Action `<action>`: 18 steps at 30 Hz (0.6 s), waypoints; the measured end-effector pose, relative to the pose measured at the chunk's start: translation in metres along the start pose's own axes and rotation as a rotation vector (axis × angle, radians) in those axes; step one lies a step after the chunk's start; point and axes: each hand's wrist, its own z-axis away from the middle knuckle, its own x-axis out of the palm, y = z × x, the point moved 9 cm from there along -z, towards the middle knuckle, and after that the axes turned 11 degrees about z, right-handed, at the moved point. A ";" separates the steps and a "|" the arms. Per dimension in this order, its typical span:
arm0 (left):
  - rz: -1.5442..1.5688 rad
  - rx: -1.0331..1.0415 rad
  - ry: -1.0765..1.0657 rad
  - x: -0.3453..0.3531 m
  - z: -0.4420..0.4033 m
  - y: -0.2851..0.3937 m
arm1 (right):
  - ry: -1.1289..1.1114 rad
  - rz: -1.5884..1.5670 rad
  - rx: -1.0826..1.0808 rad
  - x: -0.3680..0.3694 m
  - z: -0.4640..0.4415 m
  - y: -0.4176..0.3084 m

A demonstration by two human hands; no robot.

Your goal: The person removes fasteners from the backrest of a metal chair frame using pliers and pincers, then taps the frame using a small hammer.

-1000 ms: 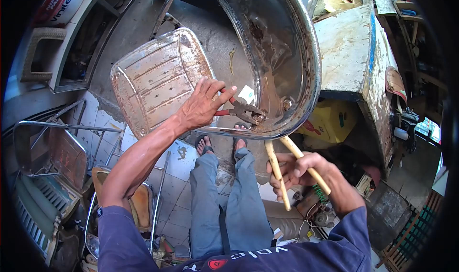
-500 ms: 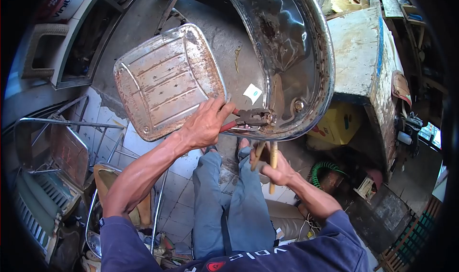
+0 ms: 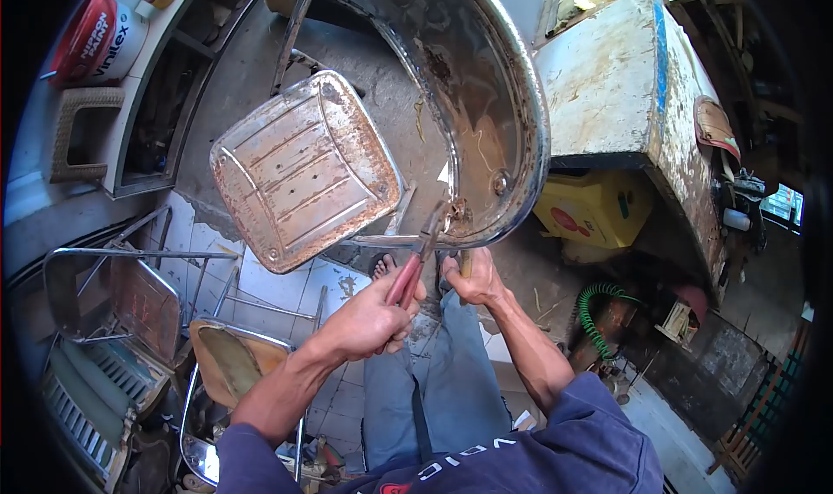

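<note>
My left hand is closed around the red handles of a pair of pliers. The pliers' jaws are at the rusty near corner of a curved chrome metal frame, like part of a chair. Just under that corner, my right hand grips a tan-handled tool; its head is hidden by the frame. A rusty ribbed metal panel, shaped like a chair seat, lies left of the frame.
Metal-framed chairs stand at the left. A paint bucket rests on a shelf at upper left. On the right is a worn white cabinet, with a yellow box under it and a green coiled hose nearby.
My left hand has moved down, turning the pliers from nearly level to steeply upright. My right hand has risen toward the frame, its tool's handles drawn closer together. The view has shifted.
</note>
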 end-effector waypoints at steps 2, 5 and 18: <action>0.207 -0.030 0.068 -0.006 0.001 -0.004 | -0.203 -0.033 0.113 -0.003 0.005 -0.003; -0.215 0.303 0.323 -0.038 0.001 0.005 | -0.314 -0.241 0.151 -0.017 0.011 -0.030; -1.018 0.885 0.464 -0.043 -0.009 0.037 | -0.801 -0.867 0.546 -0.051 0.047 -0.067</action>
